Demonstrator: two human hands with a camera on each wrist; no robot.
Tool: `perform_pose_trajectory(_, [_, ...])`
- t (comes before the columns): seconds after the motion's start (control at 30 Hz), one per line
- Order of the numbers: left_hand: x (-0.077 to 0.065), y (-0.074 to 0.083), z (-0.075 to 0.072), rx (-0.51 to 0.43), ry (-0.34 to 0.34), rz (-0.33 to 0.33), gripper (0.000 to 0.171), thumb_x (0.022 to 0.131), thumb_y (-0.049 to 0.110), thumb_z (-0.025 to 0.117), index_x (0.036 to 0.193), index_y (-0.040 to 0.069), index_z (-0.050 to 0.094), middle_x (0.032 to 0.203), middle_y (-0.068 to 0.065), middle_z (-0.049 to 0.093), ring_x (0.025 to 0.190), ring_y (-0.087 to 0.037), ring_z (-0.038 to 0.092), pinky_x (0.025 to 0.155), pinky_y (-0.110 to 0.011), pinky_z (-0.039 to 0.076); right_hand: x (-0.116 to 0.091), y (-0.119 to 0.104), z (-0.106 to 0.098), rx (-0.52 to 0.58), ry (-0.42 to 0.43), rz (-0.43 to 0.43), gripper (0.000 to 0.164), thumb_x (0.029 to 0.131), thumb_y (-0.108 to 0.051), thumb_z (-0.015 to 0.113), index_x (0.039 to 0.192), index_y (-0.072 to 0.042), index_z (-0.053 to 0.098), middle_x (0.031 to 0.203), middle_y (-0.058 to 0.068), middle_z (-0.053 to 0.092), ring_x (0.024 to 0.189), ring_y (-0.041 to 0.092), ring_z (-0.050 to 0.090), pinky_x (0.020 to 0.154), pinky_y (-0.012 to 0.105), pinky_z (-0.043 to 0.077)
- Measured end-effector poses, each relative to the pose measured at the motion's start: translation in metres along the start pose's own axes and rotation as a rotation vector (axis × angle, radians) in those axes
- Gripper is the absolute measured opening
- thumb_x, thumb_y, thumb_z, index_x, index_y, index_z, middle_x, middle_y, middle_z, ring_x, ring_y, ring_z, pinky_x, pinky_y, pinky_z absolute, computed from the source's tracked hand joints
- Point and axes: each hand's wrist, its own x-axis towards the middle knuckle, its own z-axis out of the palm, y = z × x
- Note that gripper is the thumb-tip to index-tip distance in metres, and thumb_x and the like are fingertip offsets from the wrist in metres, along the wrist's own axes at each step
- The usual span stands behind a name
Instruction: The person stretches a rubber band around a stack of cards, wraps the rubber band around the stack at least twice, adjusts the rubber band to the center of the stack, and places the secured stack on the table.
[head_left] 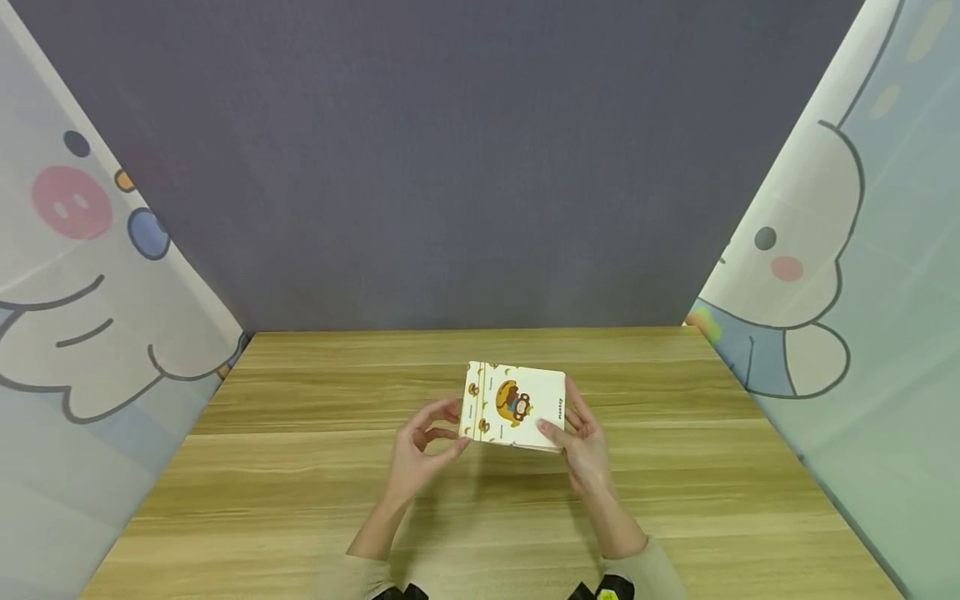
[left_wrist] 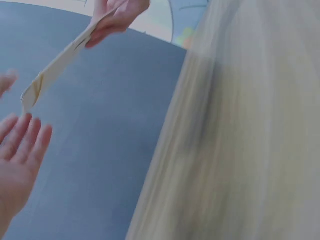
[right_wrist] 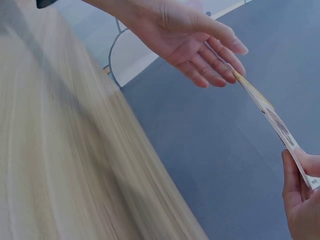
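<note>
A thin white notebook [head_left: 538,394] with a monkey and banana print on its cover is held up above the table. My right hand [head_left: 588,454] pinches its right edge, thumb on the printed cover and fingers behind. At the notebook's left edge, by the spine strip, is my left hand [head_left: 417,457], its fingertips right at the edge. In the right wrist view, the left hand [right_wrist: 192,42] has relaxed fingers spread apart from the thumb. The left wrist view shows the notebook [left_wrist: 60,60] nearly edge-on, its near end close to the left fingertips.
Under both hands lies a wood-grain table [head_left: 300,500]. A dark grey panel [head_left: 472,167] rises at its back edge. Curtains with cartoon animals hang on the left [head_left: 75,333] and right [head_left: 862,375] sides.
</note>
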Motion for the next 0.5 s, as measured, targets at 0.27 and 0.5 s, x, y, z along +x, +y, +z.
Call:
perform_pose_trajectory(0.27, [-0.015,-0.028,0.02,-0.059,0.277,-0.069,0.02,0.076,0.0,0.067,0.096,-0.004,0.062,0.083,-0.011,0.061,0.075,-0.013,0.058,0.056,-0.021,0.049,0.009,-0.003,0.0,-0.051,-0.029,-0.01,0.077,0.074,0.013,0.062,0.136,-0.022,0.035,0.111,0.014,0.053,0.039,0.001,0.031,0.036,0.011,0.024])
perform_pose_trajectory(0.5, [-0.03,-0.064,0.028,-0.101,0.39,-0.226,0.016,0.082,0.01,0.064,0.092,-0.002,0.063,0.079,-0.012,0.064,0.067,-0.021,0.06,0.055,-0.027,0.052,0.014,-0.004,0.002,-0.068,-0.058,-0.016,0.077,0.074,0.014,0.061,0.136,-0.024,0.035,0.113,0.017,0.051,0.038,0.002,0.028,0.036,0.012,0.023])
